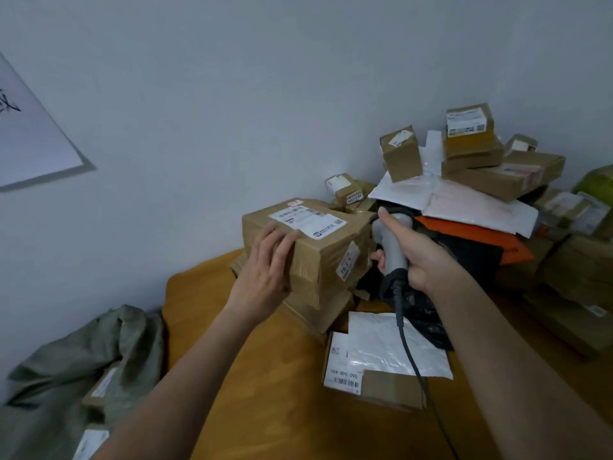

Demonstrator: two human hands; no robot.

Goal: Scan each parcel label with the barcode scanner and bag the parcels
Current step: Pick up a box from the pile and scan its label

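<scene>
My left hand (265, 270) grips the near left end of a taped cardboard parcel (315, 254) and holds it above the wooden table. A white shipping label (306, 222) lies on the parcel's top face, and a smaller sticker is on its right side. My right hand (414, 254) grips the grey barcode scanner (389, 247) by its handle just right of the parcel, thumb stretched up along the scanner. The scanner's dark cable (408, 353) trails down over the table. A grey-green sack (76, 366) with parcels inside sits on the floor at the lower left.
A heap of cardboard boxes (471, 141) and white, orange and black mailers fills the table's far right corner. A flat box with a white mailer (388, 353) lies near the front. More brown boxes (577, 277) line the right side. The wooden table (265, 393) has bare surface at the left.
</scene>
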